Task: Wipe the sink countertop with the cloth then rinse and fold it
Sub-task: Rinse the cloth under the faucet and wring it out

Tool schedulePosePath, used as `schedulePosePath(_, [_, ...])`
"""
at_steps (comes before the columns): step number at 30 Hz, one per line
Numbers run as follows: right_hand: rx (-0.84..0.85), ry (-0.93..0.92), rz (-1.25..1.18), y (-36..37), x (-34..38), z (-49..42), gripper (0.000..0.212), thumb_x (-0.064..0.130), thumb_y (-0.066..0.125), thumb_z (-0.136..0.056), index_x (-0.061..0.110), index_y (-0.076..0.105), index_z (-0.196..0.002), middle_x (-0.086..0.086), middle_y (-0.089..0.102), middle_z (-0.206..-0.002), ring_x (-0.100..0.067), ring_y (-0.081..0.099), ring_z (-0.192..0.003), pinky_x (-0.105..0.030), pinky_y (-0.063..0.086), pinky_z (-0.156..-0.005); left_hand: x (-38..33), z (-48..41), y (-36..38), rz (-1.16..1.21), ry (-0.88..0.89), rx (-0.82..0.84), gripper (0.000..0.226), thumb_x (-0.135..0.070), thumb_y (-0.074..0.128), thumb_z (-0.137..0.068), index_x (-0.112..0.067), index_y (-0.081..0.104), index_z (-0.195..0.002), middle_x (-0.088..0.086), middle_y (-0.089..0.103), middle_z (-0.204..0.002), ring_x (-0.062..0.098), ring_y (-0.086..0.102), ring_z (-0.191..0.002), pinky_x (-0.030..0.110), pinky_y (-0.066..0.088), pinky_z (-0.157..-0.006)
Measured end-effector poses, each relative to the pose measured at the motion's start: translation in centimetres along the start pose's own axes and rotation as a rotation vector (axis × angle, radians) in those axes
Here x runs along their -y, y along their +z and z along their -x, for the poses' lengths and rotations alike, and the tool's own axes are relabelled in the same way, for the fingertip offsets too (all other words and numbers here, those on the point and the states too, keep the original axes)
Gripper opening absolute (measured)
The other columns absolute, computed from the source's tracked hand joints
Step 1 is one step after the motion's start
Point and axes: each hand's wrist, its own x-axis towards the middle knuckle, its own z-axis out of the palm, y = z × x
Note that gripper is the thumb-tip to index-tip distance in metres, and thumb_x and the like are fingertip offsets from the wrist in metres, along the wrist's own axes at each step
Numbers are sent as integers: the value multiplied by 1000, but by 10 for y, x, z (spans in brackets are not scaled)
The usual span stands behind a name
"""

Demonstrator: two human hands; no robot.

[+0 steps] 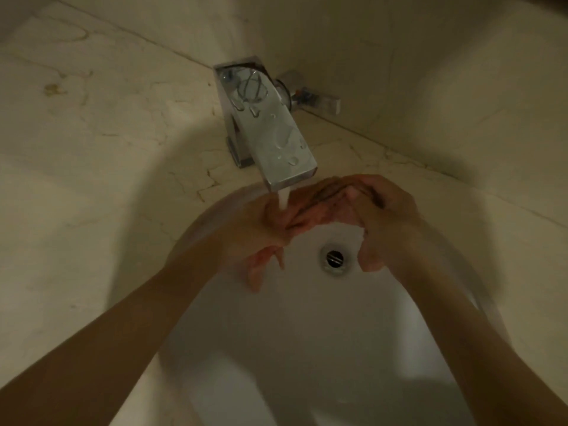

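A wet pink cloth [319,210] is bunched between both my hands over the white sink basin [307,333]. My left hand [249,232] grips its left part, and a loose end hangs down below the palm. My right hand [384,216] is closed on the right part. Water runs from the chrome faucet [270,130] onto the cloth just by my left hand. The picture is blurred around the hands.
The beige marble countertop [92,149] surrounds the basin on the left and behind. A chrome lever handle [316,101] sits to the right of the faucet by the wall. The drain [334,258] lies open below my hands.
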Motion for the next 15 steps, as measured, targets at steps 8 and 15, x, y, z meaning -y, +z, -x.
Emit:
schedulePosePath(8, [76,26,-36,2,-38,-2,28,15,54,-91,19,61,-118,-4,70,-110,1,65,-86,-17,52,-74,-3,-1,-6,163,11,-222,29,3,62,-67,-2,64,-95,22,67,-77,23,63,-53,29,53,-48])
schedulePosePath(15, [583,211,-684,49,-61,-3,71,46,65,-78,10,45,-135,-14,61,-123,-29,59,-111,-42,48,-92,-5,2,9,662,179,-92,25,-7,46,-68,-9,69,-76,8,68,-68,20,64,-61,25,50,-58])
